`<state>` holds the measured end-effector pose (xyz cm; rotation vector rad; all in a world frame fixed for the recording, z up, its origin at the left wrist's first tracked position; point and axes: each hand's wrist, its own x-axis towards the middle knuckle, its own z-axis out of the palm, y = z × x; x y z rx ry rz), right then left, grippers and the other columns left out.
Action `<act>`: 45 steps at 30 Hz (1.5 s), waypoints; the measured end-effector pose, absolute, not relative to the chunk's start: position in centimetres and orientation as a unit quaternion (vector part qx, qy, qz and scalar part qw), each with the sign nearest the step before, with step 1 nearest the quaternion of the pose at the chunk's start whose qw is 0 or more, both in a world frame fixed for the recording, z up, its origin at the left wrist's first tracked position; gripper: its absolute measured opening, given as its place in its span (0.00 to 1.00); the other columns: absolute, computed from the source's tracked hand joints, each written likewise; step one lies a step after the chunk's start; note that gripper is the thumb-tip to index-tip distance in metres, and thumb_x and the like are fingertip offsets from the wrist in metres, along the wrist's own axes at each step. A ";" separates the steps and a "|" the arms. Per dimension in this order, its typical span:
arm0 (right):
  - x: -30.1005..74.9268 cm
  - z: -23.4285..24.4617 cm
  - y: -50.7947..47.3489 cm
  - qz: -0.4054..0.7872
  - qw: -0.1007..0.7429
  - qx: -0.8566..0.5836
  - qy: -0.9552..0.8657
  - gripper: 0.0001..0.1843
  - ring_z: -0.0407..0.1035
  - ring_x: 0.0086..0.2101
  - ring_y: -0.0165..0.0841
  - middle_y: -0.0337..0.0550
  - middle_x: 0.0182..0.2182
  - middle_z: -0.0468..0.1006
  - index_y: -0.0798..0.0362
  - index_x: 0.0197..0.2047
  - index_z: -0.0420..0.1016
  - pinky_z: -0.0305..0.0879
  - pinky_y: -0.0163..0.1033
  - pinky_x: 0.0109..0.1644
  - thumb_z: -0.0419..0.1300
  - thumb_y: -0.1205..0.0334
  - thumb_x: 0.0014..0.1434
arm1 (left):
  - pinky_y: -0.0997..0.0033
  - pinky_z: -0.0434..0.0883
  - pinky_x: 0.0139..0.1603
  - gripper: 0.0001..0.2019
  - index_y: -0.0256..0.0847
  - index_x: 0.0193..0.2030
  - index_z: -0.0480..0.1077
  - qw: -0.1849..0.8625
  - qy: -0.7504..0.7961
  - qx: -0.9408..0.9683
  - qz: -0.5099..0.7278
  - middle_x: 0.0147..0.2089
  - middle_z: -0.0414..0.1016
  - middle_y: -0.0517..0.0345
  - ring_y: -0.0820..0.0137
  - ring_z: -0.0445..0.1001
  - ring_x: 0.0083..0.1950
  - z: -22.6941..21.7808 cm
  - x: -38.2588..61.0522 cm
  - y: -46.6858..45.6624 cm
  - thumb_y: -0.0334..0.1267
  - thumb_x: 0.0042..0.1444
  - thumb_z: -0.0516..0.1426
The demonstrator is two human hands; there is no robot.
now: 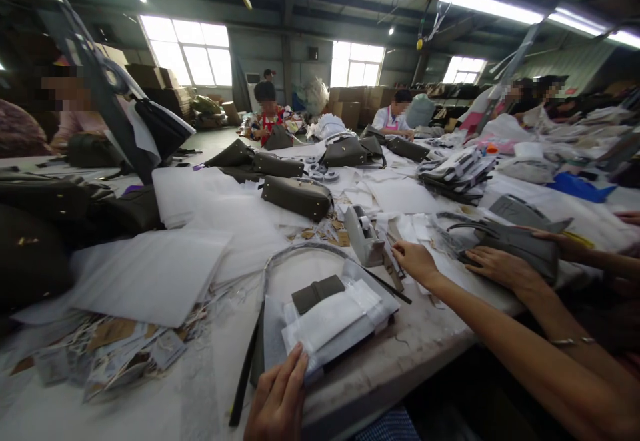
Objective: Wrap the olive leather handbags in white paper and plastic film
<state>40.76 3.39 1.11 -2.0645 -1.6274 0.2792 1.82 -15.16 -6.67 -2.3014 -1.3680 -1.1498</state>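
Observation:
A handbag partly covered in white wrapping lies at the table's front edge, its wrapped handle arched away from me. On top rest a small dark olive strapped piece and a folded white sheet. My left hand lies on the bag's near left corner, fingers stretched out over the wrapping, thumb hidden. Beyond the bag stands a grey tape dispenser. Just right of it is my right hand, fingers closed in a pinch; whatever they hold is too small to make out.
At right, a co-worker's hands rest on a grey bag, close to my right forearm. White foam sheets and a heap of tags cover the left side. Dark olive handbags stand farther back. Several people sit beyond.

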 end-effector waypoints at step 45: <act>21.9 9.5 -4.5 0.046 -0.023 -0.159 -0.986 0.12 0.70 0.29 0.32 0.40 0.28 0.78 0.51 0.33 0.76 0.49 0.38 0.29 0.58 0.56 0.66 | 0.64 0.77 0.49 0.17 0.44 0.55 0.73 0.037 -0.550 -0.741 -0.383 0.60 0.75 0.56 0.65 0.74 0.48 -4.4 3.3 -16.4 0.28 0.61 0.60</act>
